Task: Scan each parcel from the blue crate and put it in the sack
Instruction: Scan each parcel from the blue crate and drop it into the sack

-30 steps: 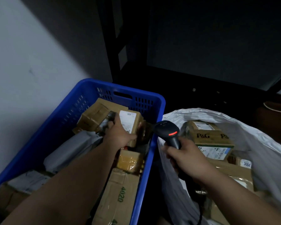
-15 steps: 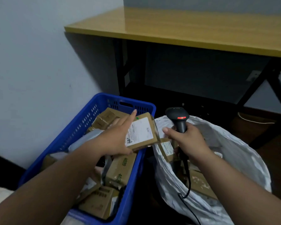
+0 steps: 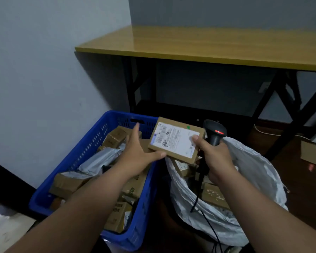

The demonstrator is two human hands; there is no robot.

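Mid-frame, two hands meet on one flat parcel (image 3: 175,142) above one blue crate (image 3: 91,148) and one white sack (image 3: 252,172).
Left hand (image 3: 137,152), fingers straight, supports its lower-left edge; right hand (image 3: 214,157) grips one scanner (image 3: 214,133), thumb pressing the parcel's right end.

Looks like a small parcel-sorting back room / office corner: blue plastic slotted crate (image 3: 91,148) of taped cardboard boxes lower left, white woven sack (image 3: 254,172) of parcels lower right, black corded handheld barcode scanner (image 3: 214,133) centre, yellow-topped folding table w/ black legs (image 3: 199,44) upper right, bare grey walls.
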